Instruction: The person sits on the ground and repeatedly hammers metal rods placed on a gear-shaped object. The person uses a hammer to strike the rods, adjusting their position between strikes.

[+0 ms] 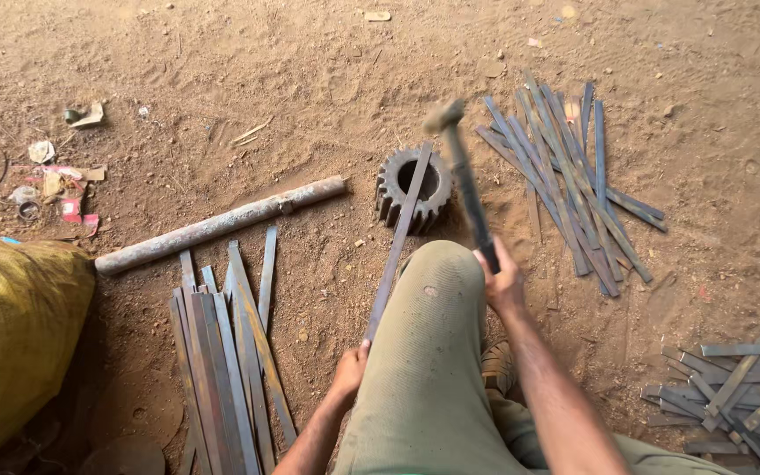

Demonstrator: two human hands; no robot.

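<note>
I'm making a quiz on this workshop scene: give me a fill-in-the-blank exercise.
1. The right hand grips a ____ by its handle.
2. The left hand holds a flat metal strip whose far end rests on a toothed ____.
3. A long rusty ____ lies on the dirt floor beside a yellow sack.

Missing: hammer; gear; pipe

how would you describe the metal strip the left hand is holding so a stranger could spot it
Start at the toothed grey steel gear on the dirt floor. One long flat rusty metal strip leans across it, its near end in the left hand. Unlike the piled strips, it lies alone.
</note>
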